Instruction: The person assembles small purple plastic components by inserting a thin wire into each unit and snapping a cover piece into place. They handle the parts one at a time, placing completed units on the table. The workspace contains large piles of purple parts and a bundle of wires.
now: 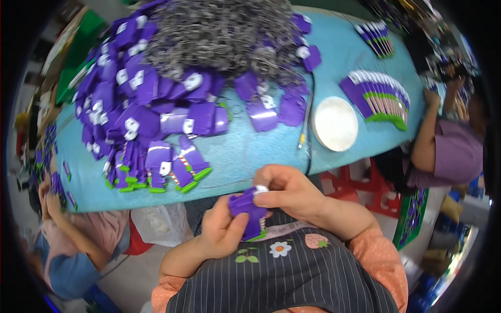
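Close to my apron, just off the table's near edge, my left hand (222,227) grips a flat purple plastic piece (251,211) by its side, the thumb lying across its front. The piece has a striped band and a bright green end. My right hand (292,190) pinches the white rounded part (260,190) at its upper corner between thumb and forefinger. Several similar purple pieces with green ends (159,159) lie on the table beyond my left hand. What the fingers cover on the held piece is hidden.
A heap of purple parts (143,122) and a mound of grey metal-looking bits (219,36) cover the turquoise table (229,169). At right are a round white lid-like disc (335,124), a dark cable (310,122) and fanned rows of pieces (378,96). Co-workers sit on both sides.
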A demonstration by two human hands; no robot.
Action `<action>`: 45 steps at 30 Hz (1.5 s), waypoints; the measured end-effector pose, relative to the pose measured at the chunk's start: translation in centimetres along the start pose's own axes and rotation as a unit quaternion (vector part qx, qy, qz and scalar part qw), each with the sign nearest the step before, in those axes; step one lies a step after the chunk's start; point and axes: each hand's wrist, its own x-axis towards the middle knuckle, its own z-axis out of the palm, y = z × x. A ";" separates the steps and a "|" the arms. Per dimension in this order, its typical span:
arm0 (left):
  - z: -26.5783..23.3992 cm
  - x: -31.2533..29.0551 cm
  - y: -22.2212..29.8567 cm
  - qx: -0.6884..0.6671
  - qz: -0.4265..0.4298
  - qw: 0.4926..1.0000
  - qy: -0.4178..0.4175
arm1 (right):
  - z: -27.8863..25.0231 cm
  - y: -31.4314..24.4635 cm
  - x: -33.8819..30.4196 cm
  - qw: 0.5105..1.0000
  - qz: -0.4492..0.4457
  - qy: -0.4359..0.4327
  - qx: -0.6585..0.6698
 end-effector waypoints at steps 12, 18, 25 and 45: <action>-1.3 1.5 0.5 0.008 -0.014 0.998 0.062 | -1.0 -1.0 -0.2 0.884 -0.214 0.033 -0.413; -1.0 1.8 0.2 -0.089 0.041 0.968 0.231 | -1.2 -0.3 -2.1 0.886 -0.126 0.000 -0.447; -0.7 1.1 -0.6 -0.108 0.059 0.978 0.170 | -1.0 0.6 -1.4 0.900 -0.142 0.023 -0.411; -6.3 8.2 2.2 0.593 0.151 0.745 0.264 | -11.7 -13.0 -3.5 0.643 -0.382 0.438 -0.498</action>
